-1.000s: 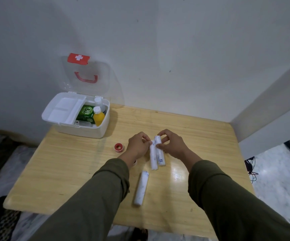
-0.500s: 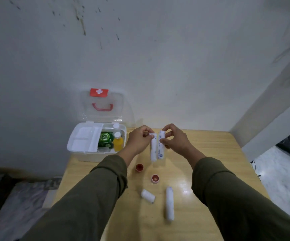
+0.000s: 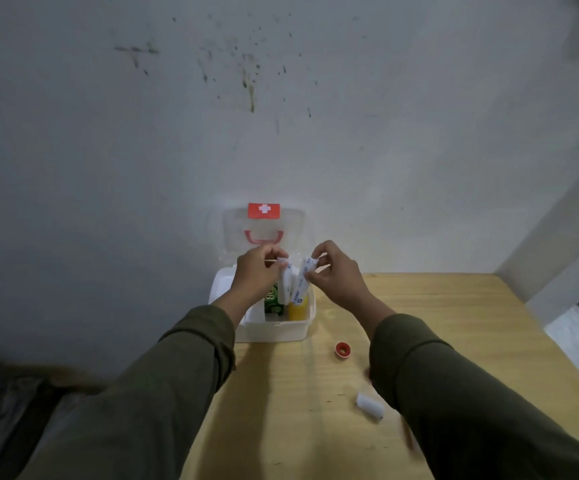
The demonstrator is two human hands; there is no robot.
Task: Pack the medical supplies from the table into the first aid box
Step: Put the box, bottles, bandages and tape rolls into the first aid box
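Left hand: the left hand (image 3: 257,271) pinches the top end of a white bandage roll (image 3: 285,285) between thumb and fingertips, so the roll hangs end-down over the open first aid box (image 3: 274,329).
Right hand: the right hand (image 3: 336,275) pinches the upper end of a second bandage roll (image 3: 301,284) the same way; this one tilts, its lower end over the yellow bottle (image 3: 297,311) in the box.
Where the rolls are: both in the air above the box's main compartment, close beside each other — whether they touch I cannot tell.
Box: lid (image 3: 264,230) up against the wall, a green carton (image 3: 273,301) and the yellow bottle already inside, a white tray (image 3: 224,284) on the left side.
Left on the table: a short white roll (image 3: 369,405) and a small red-rimmed tape spool (image 3: 343,350) lie on the wooden table (image 3: 454,323), well apart from the box.
How the rolls should handle: probably light and soft, wrapped in a smooth film that may slip; an end pinch lets them swing, so a hold round the middle would steer better — nothing here looks fragile.
Step in hand: likely lowering both rolls into the free space beside the bottle; they may need laying flat for the lid to close.
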